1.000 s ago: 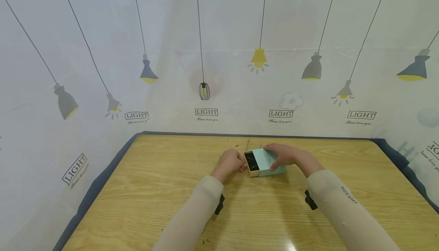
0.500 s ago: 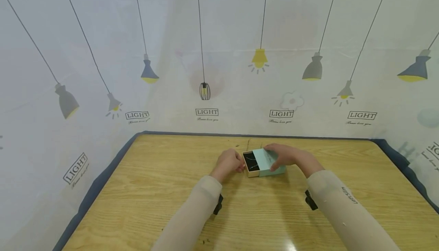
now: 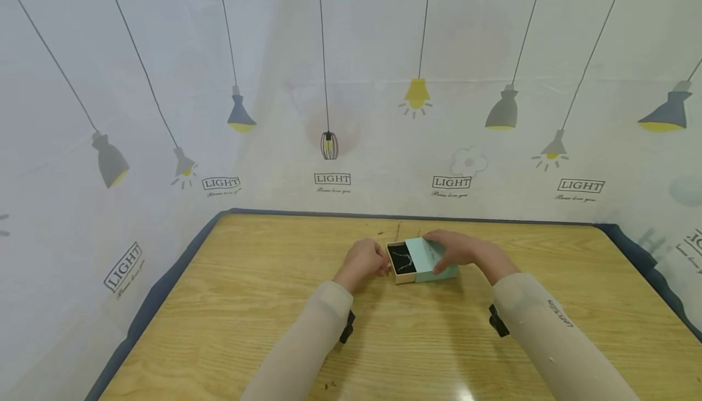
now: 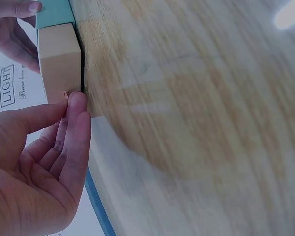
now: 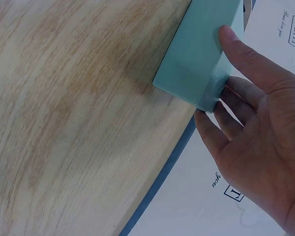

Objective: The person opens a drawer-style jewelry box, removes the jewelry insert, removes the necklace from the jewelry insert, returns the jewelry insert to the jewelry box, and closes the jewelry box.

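A light-teal gift box sleeve (image 3: pixel 421 259) lies on the wooden table, with its tan inner drawer (image 3: pixel 406 278) slid partly out to the left. Inside the drawer, a thin silvery chain (image 3: pixel 405 261) rests on black lining. My left hand (image 3: pixel 366 259) pinches a small tab (image 4: pixel 66 95) at the drawer's end between thumb and fingers. From the right, my right hand (image 3: pixel 455 247) grips the sleeve, its thumb on top and its fingers along the far side in the right wrist view. The rest of the chain is hidden under the sleeve.
The wooden table (image 3: pixel 247 303) has a dark blue edge along its back and sides. Behind it hangs a white sheet (image 3: pixel 373 114) printed with lamps. A black strap piece (image 3: pixel 498 320) shows under the right sleeve cuff.
The drawer has slid a little farther left out of the sleeve with my left hand, and more of the chain shows. My right hand holds the sleeve nearly in place.
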Action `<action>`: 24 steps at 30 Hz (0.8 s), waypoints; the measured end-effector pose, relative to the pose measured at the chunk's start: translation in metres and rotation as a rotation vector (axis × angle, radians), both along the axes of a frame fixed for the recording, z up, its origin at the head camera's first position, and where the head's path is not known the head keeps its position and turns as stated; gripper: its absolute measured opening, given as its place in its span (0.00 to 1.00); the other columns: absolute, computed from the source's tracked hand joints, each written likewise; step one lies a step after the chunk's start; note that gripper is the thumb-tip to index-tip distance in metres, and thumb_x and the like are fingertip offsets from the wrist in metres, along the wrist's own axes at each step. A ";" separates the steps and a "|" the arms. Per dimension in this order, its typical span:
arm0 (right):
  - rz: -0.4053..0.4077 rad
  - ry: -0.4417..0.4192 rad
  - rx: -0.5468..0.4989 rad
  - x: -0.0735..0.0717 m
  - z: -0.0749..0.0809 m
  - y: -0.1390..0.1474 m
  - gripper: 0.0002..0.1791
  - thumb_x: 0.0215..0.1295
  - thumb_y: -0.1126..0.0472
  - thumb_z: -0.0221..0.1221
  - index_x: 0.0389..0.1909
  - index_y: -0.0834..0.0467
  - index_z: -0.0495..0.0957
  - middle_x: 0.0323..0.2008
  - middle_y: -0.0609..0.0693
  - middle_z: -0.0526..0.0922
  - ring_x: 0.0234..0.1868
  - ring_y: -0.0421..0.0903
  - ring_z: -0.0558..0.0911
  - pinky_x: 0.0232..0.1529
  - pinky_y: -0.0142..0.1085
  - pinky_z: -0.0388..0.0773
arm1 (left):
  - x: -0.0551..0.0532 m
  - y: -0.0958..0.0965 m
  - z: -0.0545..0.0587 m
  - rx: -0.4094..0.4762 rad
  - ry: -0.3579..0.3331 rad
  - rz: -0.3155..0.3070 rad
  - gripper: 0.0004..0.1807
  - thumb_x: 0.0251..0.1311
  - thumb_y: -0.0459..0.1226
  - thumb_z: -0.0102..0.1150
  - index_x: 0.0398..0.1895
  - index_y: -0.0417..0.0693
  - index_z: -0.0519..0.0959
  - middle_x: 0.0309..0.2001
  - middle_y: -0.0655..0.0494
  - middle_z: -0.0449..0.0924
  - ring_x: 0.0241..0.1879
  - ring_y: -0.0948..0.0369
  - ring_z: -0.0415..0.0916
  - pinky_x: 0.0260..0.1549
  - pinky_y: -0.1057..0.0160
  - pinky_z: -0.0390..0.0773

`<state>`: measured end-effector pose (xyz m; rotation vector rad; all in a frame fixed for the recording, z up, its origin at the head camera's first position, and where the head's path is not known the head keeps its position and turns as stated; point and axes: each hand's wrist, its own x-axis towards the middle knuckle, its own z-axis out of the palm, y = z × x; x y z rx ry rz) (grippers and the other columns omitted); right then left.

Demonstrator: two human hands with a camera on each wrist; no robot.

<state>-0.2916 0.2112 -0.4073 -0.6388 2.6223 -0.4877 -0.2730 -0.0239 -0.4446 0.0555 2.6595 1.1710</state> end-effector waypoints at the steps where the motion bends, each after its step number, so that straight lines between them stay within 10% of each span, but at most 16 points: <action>1: -0.001 0.000 0.000 0.000 0.000 0.000 0.50 0.56 0.58 0.72 0.74 0.67 0.57 0.75 0.68 0.57 0.75 0.68 0.57 0.73 0.60 0.57 | 0.000 0.000 0.000 0.002 -0.001 0.000 0.06 0.60 0.29 0.64 0.26 0.42 0.85 0.28 0.54 0.85 0.26 0.60 0.86 0.24 0.73 0.77; 24: 0.005 0.001 -0.007 0.002 0.002 -0.001 0.49 0.56 0.58 0.72 0.74 0.68 0.57 0.75 0.68 0.58 0.75 0.68 0.58 0.73 0.59 0.57 | 0.002 -0.008 0.001 -0.044 0.011 0.001 0.07 0.61 0.31 0.64 0.25 0.45 0.85 0.26 0.54 0.88 0.27 0.60 0.86 0.26 0.71 0.76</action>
